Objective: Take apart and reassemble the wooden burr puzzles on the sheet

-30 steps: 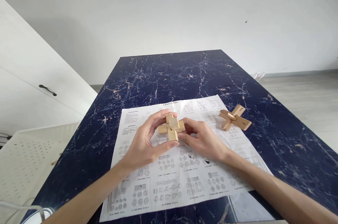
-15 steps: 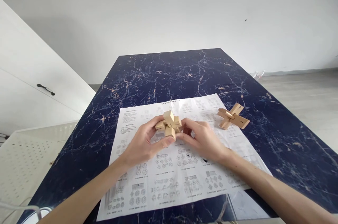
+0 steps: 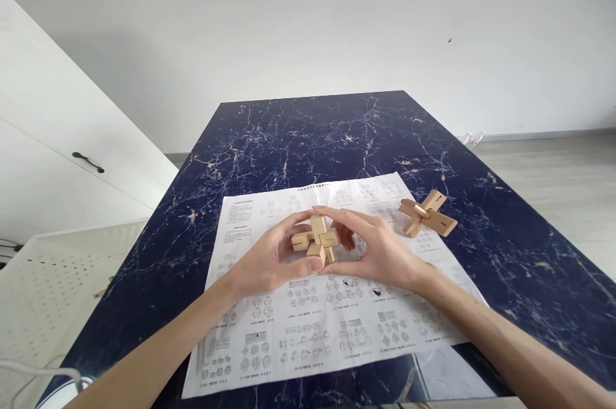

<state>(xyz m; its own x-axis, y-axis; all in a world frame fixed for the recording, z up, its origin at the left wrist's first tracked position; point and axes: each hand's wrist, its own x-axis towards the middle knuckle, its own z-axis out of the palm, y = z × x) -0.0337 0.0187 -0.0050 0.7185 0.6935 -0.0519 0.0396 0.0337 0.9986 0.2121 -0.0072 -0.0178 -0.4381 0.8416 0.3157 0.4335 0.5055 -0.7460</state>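
Note:
Between my hands is a pale wooden burr puzzle (image 3: 315, 240) made of interlocking square bars, held over a printed instruction sheet (image 3: 269, 357). My left hand (image 3: 274, 255) grips it from the left, with the thumb on its near side and the fingers behind. From the right, my right hand (image 3: 373, 245) curves around it, fingertips at its far side and thumb at its near lower edge. Part of the puzzle's back is hidden by fingers. A second, darker wooden cross puzzle (image 3: 428, 213) with numbers on it rests at the sheet's right edge, apart from my right hand.
The sheet lies on a dark blue marbled table (image 3: 308, 139) that reaches toward a pale wall. At left are a white cabinet with a black handle (image 3: 88, 162) and a perforated white panel (image 3: 62, 274). A white cable (image 3: 43, 370) loops at the lower left.
The burr puzzle has turned in my hands and shifted slightly right and nearer. My right hand has opened wider, its fingers now reaching around the far side. The second puzzle stays put.

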